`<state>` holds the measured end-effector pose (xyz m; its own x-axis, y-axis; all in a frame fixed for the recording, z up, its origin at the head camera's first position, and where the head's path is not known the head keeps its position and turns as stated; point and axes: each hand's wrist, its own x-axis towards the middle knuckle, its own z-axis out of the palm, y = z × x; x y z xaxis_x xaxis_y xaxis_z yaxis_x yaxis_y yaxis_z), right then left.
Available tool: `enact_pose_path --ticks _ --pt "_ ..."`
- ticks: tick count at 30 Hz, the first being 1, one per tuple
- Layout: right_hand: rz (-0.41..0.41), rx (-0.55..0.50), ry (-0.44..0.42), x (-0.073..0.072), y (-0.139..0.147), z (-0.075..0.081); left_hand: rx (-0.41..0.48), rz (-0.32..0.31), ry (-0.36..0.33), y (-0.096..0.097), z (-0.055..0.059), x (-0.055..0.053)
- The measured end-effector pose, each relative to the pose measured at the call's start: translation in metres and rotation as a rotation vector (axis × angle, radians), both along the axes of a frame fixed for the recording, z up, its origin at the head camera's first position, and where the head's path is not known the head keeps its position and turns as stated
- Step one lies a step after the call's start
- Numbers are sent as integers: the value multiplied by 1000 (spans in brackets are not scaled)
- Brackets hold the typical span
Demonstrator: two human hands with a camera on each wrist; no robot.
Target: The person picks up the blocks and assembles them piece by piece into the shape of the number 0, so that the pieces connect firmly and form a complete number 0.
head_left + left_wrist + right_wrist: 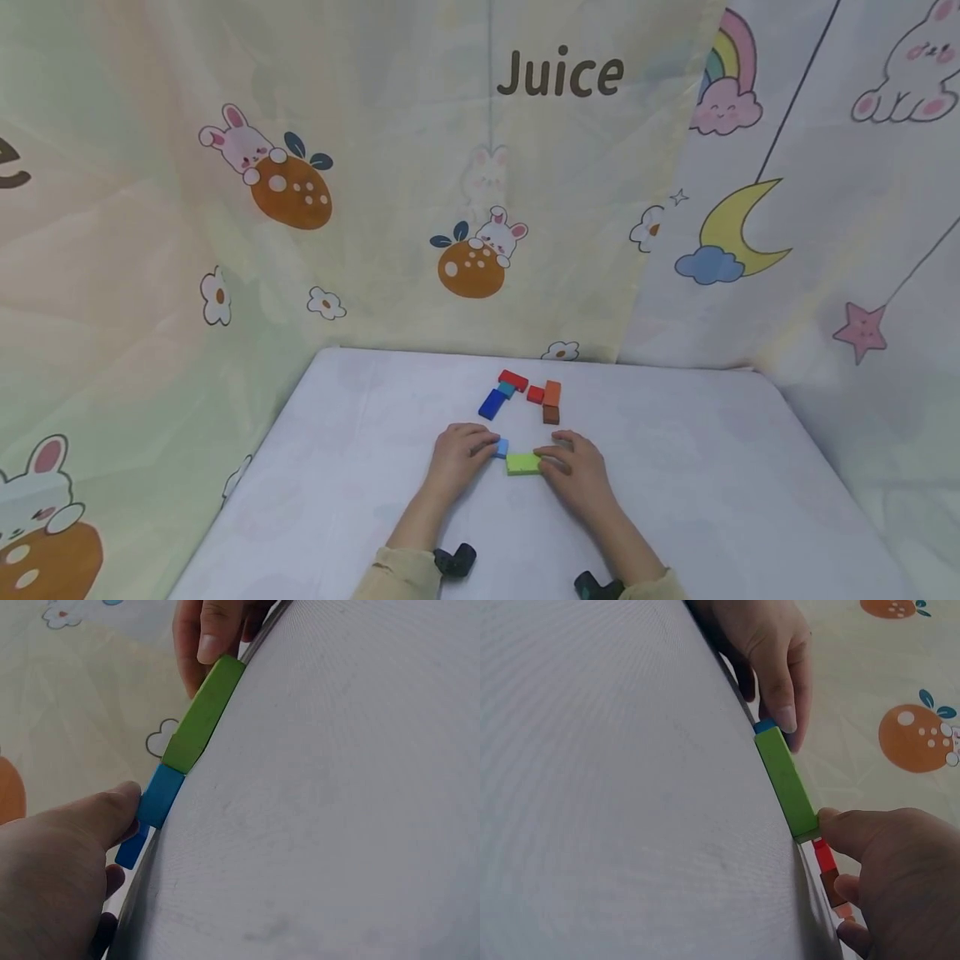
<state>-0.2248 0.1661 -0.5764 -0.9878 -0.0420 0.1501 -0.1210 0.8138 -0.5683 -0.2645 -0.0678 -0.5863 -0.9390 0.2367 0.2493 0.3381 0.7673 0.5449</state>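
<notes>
A light blue block point(502, 448) lies on the table against the left end of a longer lime green block point(522, 464). My left hand point(459, 457) holds the light blue block at its outer side, the thumb against it in the left wrist view. At the other end, my right hand point(576, 473) grips the green block by its right tip. Seen from the right wrist, the thumb point(840, 829) meets that tip and partly covers it. The two blocks touch, set slightly out of line in the head view.
Farther back lie a dark blue block point(492, 404), a teal block point(507, 390) and a long red block point(513, 380). Right of them are a small red block point(536, 394), an orange block point(552, 392) and a brown block point(551, 414). A printed cloth hangs behind the white table point(337, 467).
</notes>
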Motion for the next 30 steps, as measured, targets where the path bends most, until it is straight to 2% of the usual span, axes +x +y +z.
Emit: enact_pose_path --ticks 5,13,26,30 --pt "-10 8 -18 -1 2 -1 -4 -5 -5 1 1 0" --pt "5 -4 -14 -1 2 1 42 13 -42 1 0 -1" --pt "6 12 -19 -3 2 -1 56 3 -21 -1 0 0" --pt "11 1 -17 -3 2 0 51 8 -36 -1 2 1"
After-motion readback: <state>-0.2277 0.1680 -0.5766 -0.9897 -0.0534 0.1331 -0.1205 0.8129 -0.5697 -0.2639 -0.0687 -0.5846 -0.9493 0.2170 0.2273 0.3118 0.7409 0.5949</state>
